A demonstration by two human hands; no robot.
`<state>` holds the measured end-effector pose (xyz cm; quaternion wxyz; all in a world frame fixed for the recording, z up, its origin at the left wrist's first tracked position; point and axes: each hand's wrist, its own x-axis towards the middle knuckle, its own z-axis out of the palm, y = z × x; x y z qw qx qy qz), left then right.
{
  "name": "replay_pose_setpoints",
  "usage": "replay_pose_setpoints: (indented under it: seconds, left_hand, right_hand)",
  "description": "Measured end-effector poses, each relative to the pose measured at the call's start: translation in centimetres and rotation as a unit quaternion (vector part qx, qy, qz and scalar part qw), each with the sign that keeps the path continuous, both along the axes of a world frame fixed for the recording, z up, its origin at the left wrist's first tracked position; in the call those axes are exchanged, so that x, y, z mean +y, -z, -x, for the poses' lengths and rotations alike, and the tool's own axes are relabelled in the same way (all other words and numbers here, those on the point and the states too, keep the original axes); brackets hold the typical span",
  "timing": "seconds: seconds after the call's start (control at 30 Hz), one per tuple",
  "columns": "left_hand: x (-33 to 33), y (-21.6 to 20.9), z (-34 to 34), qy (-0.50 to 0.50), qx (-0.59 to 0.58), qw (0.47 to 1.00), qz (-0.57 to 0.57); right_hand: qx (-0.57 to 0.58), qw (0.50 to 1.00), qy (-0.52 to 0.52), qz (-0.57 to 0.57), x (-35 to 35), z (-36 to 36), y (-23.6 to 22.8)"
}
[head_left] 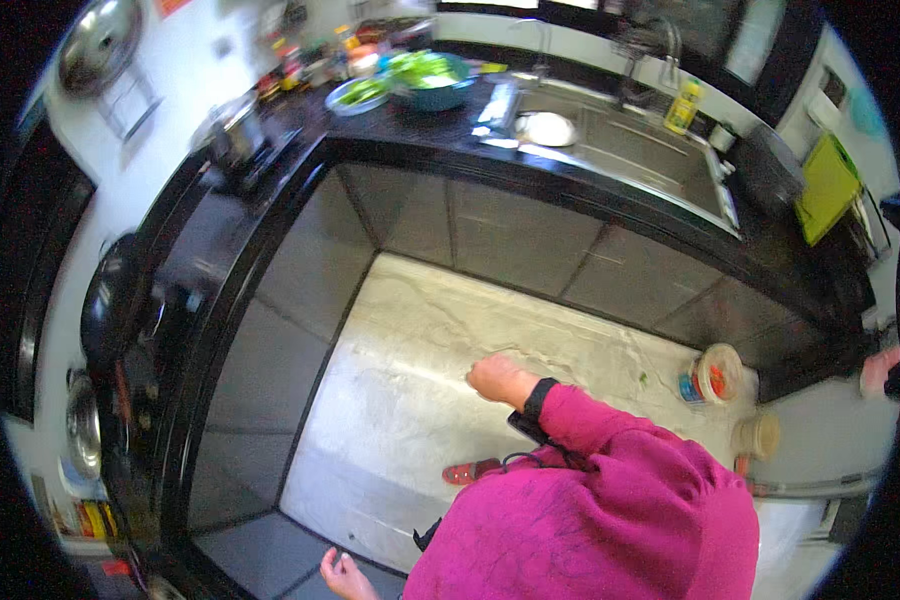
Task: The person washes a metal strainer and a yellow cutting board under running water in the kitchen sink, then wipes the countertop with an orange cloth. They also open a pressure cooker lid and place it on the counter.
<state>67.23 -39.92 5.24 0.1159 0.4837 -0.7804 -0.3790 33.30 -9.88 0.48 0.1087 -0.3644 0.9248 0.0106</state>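
Observation:
My right hand hangs in front of my magenta sweatshirt, over the pale floor. Its fingers are curled into a loose fist, and I see nothing in them. A dark band circles that wrist. At the lower edge, my left hand is partly in view beside the grey cabinet fronts. Its fingers are slightly bent and apart, holding nothing. Neither hand touches any object. Below my right arm a red shoe shows on the floor.
A dark counter bends around the floor. On it sit a teal basin of greens, a white plate of greens and a metal sink. A green cutting board leans at right. Two tubs stand along the right side.

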Motion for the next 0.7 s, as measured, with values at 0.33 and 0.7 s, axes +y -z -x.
replay_pose_setpoints:
  seconds: [0.33,0.7]
  left_hand:
    - [13.1,2.3,9.2,0.242,0.035,0.97,-0.009]
    - [34.2,1.9,19.2,0.456,0.102,0.882,-0.061]
  right_hand:
    - [0.009,0.969,0.231,0.083,24.5,-6.5,0.2]
    - [-0.003,0.863,0.5,0.069,52.2,-22.5,-0.4]
